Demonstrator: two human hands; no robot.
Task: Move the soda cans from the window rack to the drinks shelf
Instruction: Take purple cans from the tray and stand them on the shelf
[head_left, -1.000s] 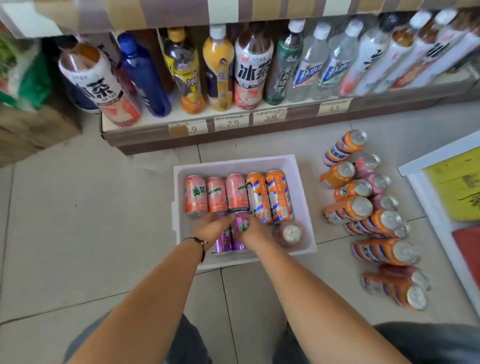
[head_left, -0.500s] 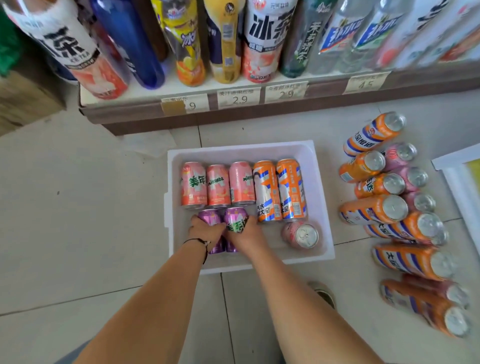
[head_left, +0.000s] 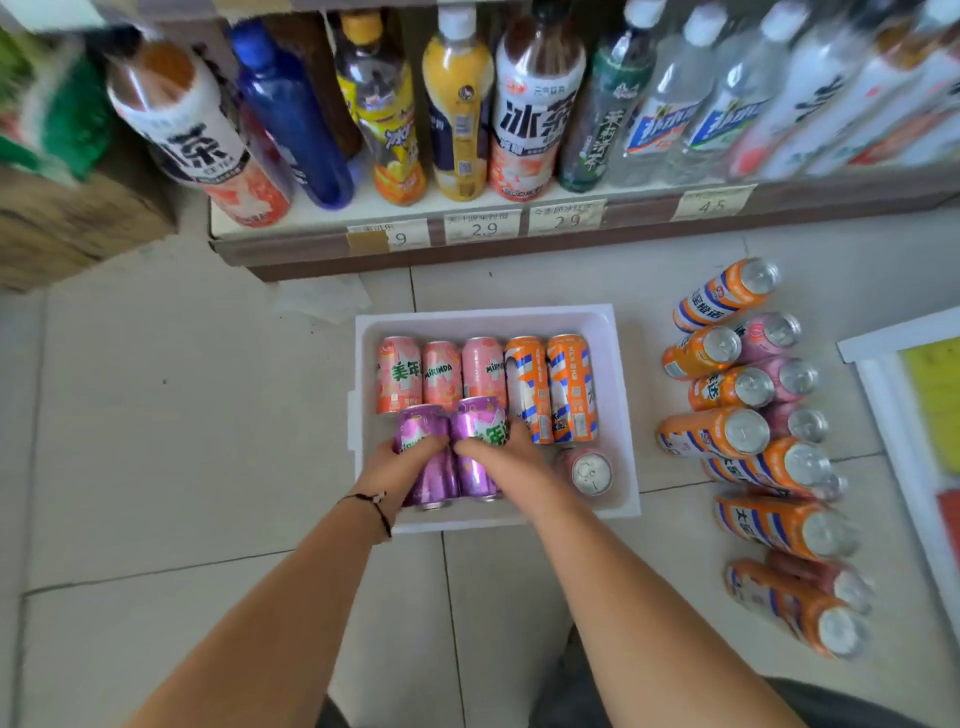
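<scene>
The left hand (head_left: 402, 462) is gripping the left purple can (head_left: 427, 457), fingers curled over its side. The right hand (head_left: 501, 460) is gripping the right purple can (head_left: 475, 447) in the same manner. Both cans are lying side by side, touching, in the near part of the white foam box (head_left: 488, 318) on the floor. Three pink cans (head_left: 441, 374) and two orange cans (head_left: 550, 389) are lying in a row behind them. One pink can (head_left: 589, 470) is standing upright in the near right corner. More cans (head_left: 743, 431) are lying on the floor tiles to the right. The drinks shelf (head_left: 322, 213) is holding bottles beyond the box.
</scene>
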